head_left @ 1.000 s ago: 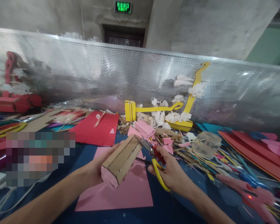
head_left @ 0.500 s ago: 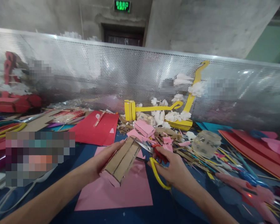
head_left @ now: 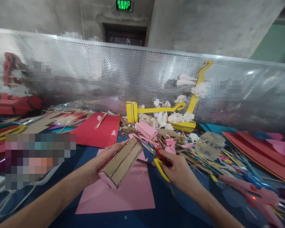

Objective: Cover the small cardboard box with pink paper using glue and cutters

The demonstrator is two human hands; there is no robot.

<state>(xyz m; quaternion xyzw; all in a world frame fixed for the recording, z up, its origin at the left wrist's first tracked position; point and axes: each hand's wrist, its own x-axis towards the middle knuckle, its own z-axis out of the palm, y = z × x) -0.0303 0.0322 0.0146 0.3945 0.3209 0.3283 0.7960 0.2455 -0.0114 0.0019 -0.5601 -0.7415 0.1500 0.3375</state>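
While the left hand [head_left: 107, 157] wraps its grip around a long brown cardboard box [head_left: 122, 163] over the pink paper sheet [head_left: 123, 199] toward the near edge of the blue desk [head_left: 166, 210], the right hand [head_left: 179, 166] clasps its grip about red-and-yellow-handled metal scissors [head_left: 160, 170], blades parted at the box's far end. Beyond the desk's far edge, a green sign [head_left: 123, 5] reads EXIT beneath blurred characters.

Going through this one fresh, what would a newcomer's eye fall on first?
Likely the central pair: a long cardboard box with a pink end in the left hand, and scissors with red and yellow handles in the right hand, blades at the box's far end. Behind them, a tall yellow hook-topped model with white tufts stands out against the perforated metal panel. A green exit sign glows at the top, left of centre.
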